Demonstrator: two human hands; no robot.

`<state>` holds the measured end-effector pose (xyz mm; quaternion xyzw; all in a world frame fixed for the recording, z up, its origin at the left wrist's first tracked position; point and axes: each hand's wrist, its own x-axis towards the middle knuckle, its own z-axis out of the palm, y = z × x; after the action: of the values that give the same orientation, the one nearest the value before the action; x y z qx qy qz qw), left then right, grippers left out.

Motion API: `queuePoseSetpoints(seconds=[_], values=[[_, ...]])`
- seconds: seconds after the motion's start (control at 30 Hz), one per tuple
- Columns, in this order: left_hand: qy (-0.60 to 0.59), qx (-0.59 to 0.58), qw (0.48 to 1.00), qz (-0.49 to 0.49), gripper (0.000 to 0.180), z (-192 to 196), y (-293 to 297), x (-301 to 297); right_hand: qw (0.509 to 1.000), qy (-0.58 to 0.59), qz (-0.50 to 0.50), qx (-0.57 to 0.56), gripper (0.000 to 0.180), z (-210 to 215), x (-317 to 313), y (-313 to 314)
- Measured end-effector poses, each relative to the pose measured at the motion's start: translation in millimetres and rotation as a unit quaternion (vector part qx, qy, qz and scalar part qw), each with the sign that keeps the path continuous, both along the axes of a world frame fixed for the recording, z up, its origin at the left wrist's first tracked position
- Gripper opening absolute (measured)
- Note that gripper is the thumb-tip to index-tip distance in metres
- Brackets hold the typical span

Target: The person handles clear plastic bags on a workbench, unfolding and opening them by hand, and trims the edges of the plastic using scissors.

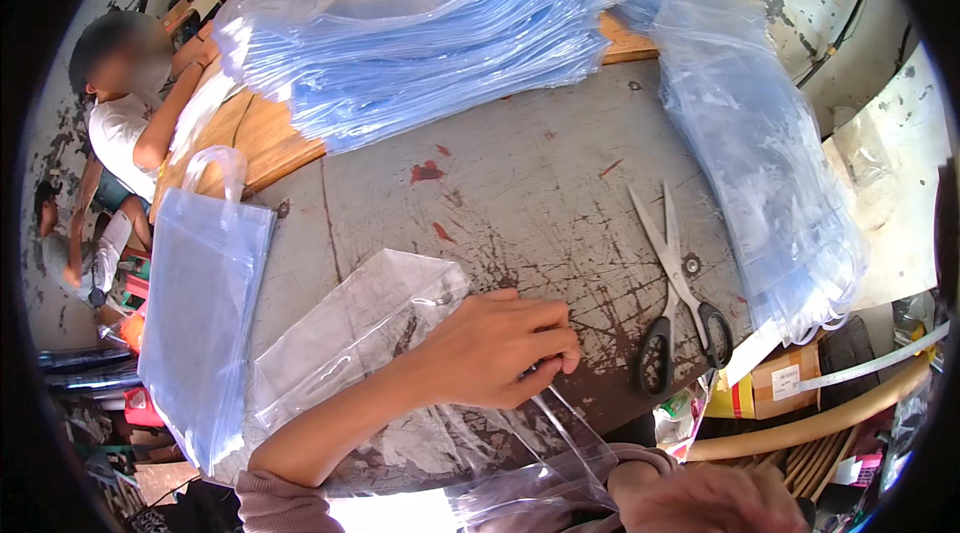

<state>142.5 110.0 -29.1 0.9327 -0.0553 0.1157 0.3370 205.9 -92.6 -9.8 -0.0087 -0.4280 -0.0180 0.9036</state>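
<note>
Brown-sleeved, the right hand (pixel 710 506) is nearest, too blurred to tell its grip. Beyond it, the closer left hand (pixel 505 348) curls its fingers (pixel 548 314) over a clear bag (pixel 345 328), pinch unclear; the bag lies beneath and leftward on the worktop (pixel 490 198), creases slanting up rightward. Scissors (pixel 674 271) lie beyond, rightward.

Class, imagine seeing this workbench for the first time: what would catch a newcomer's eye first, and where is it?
Probably the thick stack of pale-blue, see-through plastic, spread across the top of the picture. Next might come the black-handled metal scissors, blades parted, on the right of the scuffed grey tabletop. Near the centre, the person's bare left hand is curled by clear, shiny plastic.
</note>
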Motion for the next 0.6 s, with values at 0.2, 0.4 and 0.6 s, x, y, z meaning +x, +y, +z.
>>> queuePoseSetpoints(seconds=[0.2, 0.4, 0.6], values=[[-0.003, -0.015, 1.000, -0.001, 0.012, -3.3, -0.2, -2.1, 0.963, -0.034, -0.123, 0.235, 0.034, 45.9, -19.5, 25.0], [0.002, -0.011, 1.000, -0.003, 0.011, -1.7, -1.5, -1.5, 0.965, -0.105, -0.067, 0.233, 0.040, 34.5, -20.5, 4.1], [-0.001, -0.023, 1.000, 0.007, 0.011, -4.8, 1.4, -7.3, 0.965, -0.105, -0.064, 0.231, 0.038, 37.0, -29.0, 2.2]])
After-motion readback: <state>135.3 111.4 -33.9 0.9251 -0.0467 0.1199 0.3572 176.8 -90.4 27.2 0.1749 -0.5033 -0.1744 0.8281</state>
